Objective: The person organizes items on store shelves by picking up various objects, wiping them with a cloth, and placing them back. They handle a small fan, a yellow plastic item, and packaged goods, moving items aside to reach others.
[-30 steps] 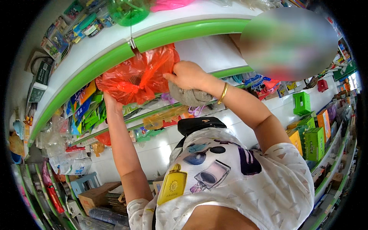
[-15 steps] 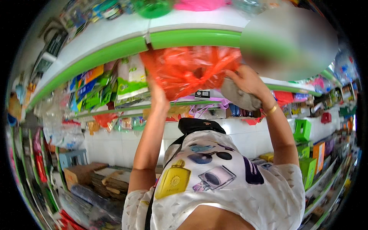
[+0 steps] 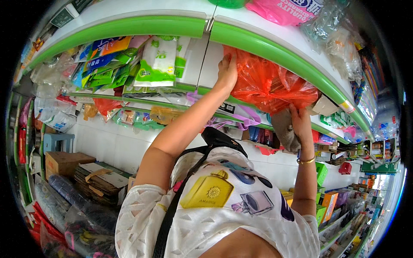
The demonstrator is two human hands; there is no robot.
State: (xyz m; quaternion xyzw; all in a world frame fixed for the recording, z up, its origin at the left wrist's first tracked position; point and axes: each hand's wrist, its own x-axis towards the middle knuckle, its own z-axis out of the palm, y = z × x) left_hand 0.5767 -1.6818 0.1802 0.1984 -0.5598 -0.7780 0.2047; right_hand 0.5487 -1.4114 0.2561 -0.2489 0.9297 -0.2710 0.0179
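Observation:
On the shelf beneath a green edge strip sits a red plastic bag, with something brown showing through it. My left hand has its fingers curled against the bag's left side, gripping it. My right hand is at the bag's lower right, thumb and fingers around a grey cloth just below the bag. A pale cardboard piece shows right of the bag. Green-and-white packets lie on the shelf to the left.
Pink and clear bags lie on the upper shelf. Lower shelves hold purple plastic items and mixed goods. On the floor are a brown box, flattened cardboard, a blue stool and colourful boxes; more shelving runs down both sides.
The red bag has moved right along the shelf, with both hands following it and the grey cloth still in my right hand. The view has shifted, showing more of the packets on the left.

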